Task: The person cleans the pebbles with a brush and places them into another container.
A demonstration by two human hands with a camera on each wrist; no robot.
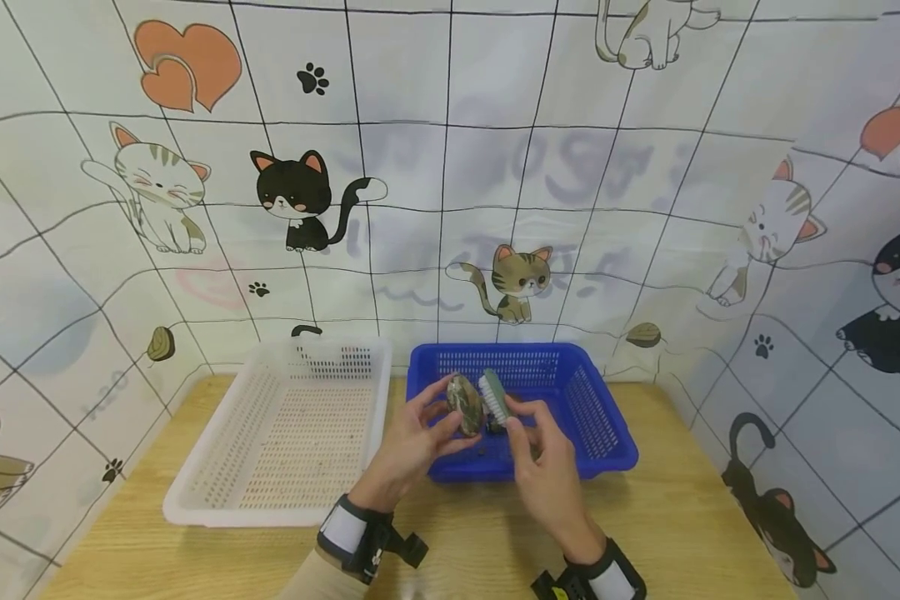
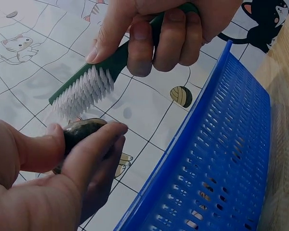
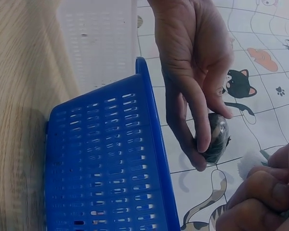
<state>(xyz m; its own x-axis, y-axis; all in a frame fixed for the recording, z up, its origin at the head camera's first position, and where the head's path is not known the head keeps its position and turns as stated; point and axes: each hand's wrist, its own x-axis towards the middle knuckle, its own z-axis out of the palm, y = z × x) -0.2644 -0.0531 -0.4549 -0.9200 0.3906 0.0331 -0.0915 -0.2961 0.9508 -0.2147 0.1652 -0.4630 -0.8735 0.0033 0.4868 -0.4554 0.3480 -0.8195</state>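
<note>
My left hand (image 1: 408, 442) holds a dark, glossy oval thing (image 1: 462, 403) with pale streaks, like a stone or a shell, between thumb and fingers. My right hand (image 1: 551, 467) grips the handle of a green scrubbing brush (image 1: 492, 390) with white bristles. In the left wrist view the bristles (image 2: 84, 94) face down, right above the top of the oval thing (image 2: 84, 130). Both hands are over the front part of a blue plastic basket (image 1: 600, 417). Fingers cover part of the oval thing, and the right hand hides much of the brush handle.
A white perforated basket (image 1: 217, 450) stands left of the blue one on the wooden table (image 1: 690, 500). Something dark lies in the blue basket, partly hidden behind the hands. A wall covering (image 1: 405, 167) printed with cats and grid lines encloses the table at the back and sides.
</note>
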